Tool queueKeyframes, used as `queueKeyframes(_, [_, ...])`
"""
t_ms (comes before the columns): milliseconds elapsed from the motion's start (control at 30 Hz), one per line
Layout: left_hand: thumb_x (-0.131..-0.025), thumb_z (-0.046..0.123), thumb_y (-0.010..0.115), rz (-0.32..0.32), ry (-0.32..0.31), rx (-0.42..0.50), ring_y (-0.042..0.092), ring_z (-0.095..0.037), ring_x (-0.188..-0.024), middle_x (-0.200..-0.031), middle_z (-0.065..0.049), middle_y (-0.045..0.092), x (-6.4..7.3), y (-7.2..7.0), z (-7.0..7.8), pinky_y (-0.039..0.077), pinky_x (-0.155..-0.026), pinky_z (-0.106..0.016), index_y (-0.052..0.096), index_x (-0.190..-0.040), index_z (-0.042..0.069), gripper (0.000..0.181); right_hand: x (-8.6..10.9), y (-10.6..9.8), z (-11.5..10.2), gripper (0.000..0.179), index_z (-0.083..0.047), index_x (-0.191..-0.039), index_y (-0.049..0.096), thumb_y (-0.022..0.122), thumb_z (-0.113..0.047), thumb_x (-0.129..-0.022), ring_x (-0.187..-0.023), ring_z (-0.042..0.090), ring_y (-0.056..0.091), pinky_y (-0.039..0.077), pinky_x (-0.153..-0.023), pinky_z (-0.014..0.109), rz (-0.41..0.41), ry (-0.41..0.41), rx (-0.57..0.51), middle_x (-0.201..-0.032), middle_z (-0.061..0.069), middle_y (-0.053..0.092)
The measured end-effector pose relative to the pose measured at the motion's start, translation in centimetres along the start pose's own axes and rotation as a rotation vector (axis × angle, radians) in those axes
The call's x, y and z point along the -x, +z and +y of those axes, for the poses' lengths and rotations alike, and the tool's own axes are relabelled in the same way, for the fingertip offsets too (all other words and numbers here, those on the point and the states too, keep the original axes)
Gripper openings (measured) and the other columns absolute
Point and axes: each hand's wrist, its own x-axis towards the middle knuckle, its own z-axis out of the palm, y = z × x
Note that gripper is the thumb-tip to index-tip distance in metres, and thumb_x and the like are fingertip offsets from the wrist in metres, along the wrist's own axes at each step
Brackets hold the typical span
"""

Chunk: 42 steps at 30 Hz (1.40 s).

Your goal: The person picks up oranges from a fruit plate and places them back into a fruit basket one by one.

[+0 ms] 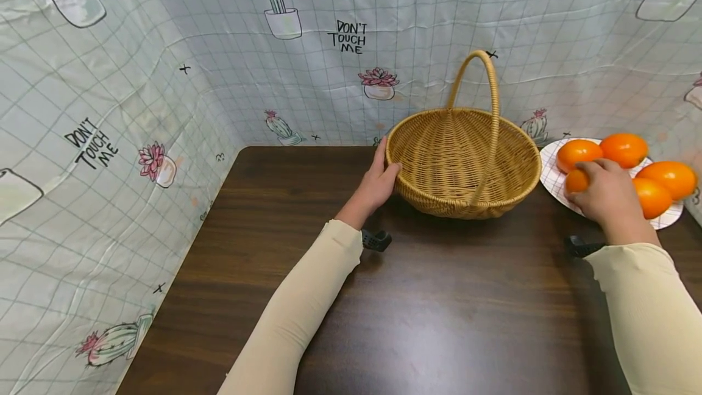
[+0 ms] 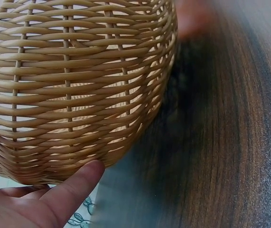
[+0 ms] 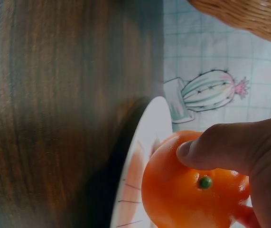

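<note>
A tan wicker basket (image 1: 463, 163) with a tall arched handle stands toward the back of the table. My left hand (image 1: 378, 183) holds its left side, thumb against the outer weave (image 2: 73, 90) and fingers round toward the back. At the right lies a white plate (image 1: 554, 185) with a thin line pattern, bearing several glossy oranges (image 1: 625, 150). My right hand (image 1: 611, 197) grips one orange (image 3: 187, 185) at the plate's left side; its green stem spot shows, with the thumb pressed on the skin. The far fingers are mostly hidden behind the fruit.
The dark wooden table (image 1: 439, 322) meets a cloth-covered wall (image 1: 329, 90) printed with cacti at the back and left. The basket handle (image 1: 488, 139) rises high above the rim. Basket and plate stand close together.
</note>
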Motion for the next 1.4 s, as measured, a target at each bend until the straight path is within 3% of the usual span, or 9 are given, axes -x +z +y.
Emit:
queueKeyframes(500, [-0.099, 0.036, 0.038, -0.006, 0.05, -0.052, 0.065, -0.025, -0.098, -0.157, -0.012, 0.028, -0.6, -0.4, -0.1, 0.053, -0.085, -0.053, 0.001, -0.152, 0.05, 0.066, -0.5, -2.4, -2.7, 0.064, 0.005, -0.138, 0.041, 0.066, -0.011, -0.082, -0.128, 0.058, 0.028, 0.021, -0.104, 0.069, 0.066, -0.021, -0.06, -0.147, 0.036, 0.029])
queueKeyframes(700, [-0.1, 0.038, 0.036, -0.021, 0.063, -0.092, 0.063, -0.033, -0.087, -0.147, -0.012, 0.04, -0.5, -0.4, -0.1, 0.052, -0.076, -0.045, 0.003, -0.147, 0.057, 0.061, -0.5, -2.9, -3.5, 0.062, 0.002, -0.139, 0.044, 0.066, -0.013, -0.083, -0.13, 0.057, 0.029, 0.022, -0.104, 0.069, 0.12, -0.03, -0.086, -0.148, 0.033, 0.03])
queueKeyframes(1033, [-0.101, 0.038, 0.036, -0.023, 0.036, -0.087, 0.064, -0.021, -0.087, -0.146, -0.012, 0.042, -0.5, -0.3, -0.4, 0.052, -0.082, -0.047, 0.005, -0.147, 0.058, 0.059, -0.2, -3.8, -5.0, 0.061, -0.001, -0.139, 0.047, 0.068, -0.013, -0.083, -0.134, 0.053, 0.029, 0.024, -0.105, 0.067, 0.194, -0.033, -0.123, -0.152, 0.027, 0.031])
queueKeyframes(1267, [-0.101, 0.04, 0.034, -0.022, 0.047, -0.111, 0.059, -0.043, -0.087, -0.107, -0.014, 0.058, -0.4, -0.2, -0.5, 0.048, -0.067, -0.034, 0.004, -0.148, 0.056, 0.059, -0.1, -4.4, -5.9, 0.063, -0.002, -0.14, 0.048, 0.07, -0.012, -0.082, -0.136, 0.051, 0.03, 0.023, -0.108, 0.064, 0.238, -0.056, -0.141, -0.153, 0.024, 0.032])
queueKeyframes(1400, [-0.101, 0.04, 0.035, -0.018, 0.04, -0.121, 0.058, -0.04, -0.082, -0.099, -0.011, 0.057, -0.4, -0.3, -0.4, 0.046, -0.065, -0.032, 0.004, -0.149, 0.055, 0.059, -0.1, -4.7, -6.6, 0.061, -0.003, -0.139, 0.05, 0.069, -0.012, -0.082, -0.136, 0.05, 0.031, 0.023, -0.109, 0.063, 0.25, -0.074, -0.157, -0.153, 0.022, 0.033])
